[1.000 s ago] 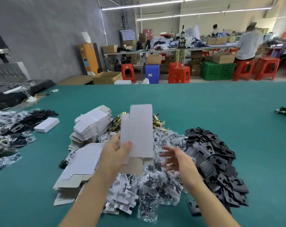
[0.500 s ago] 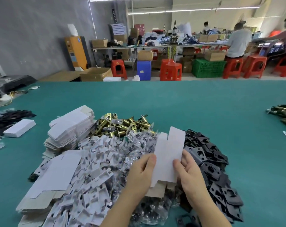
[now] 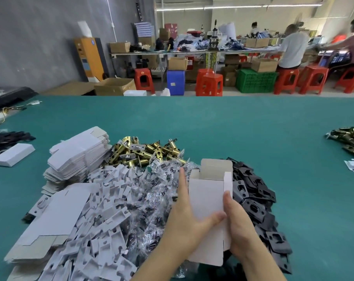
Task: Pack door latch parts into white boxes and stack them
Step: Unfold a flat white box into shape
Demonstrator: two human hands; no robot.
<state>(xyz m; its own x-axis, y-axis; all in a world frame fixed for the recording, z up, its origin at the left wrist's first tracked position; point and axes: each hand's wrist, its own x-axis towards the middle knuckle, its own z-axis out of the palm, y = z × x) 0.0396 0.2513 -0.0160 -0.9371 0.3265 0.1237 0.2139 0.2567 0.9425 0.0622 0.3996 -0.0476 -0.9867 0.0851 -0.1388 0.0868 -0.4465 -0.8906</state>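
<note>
I hold a white box (image 3: 206,195) upright above the piles, its body squared out and its top flaps standing open. My left hand (image 3: 184,222) grips its left side with the thumb laid across the front face. My right hand (image 3: 240,226) holds the right side, thumb along the edge, fingers hidden behind. Beyond the box lie brass door latches (image 3: 143,151). Black strike plates (image 3: 253,197) are heaped to its right, and clear bags of small parts (image 3: 151,191) to its left.
On the green table (image 3: 232,126) sit a stack of flat white boxes (image 3: 78,157), more flat boxes (image 3: 56,216) at near left, and white card inserts (image 3: 103,220). A closed white box (image 3: 14,155) lies far left. Another latch pile (image 3: 350,138) is at the right edge.
The flat carton has come down toward me and been opened out into a box shape. My right hand, free a second ago, now holds its right side.
</note>
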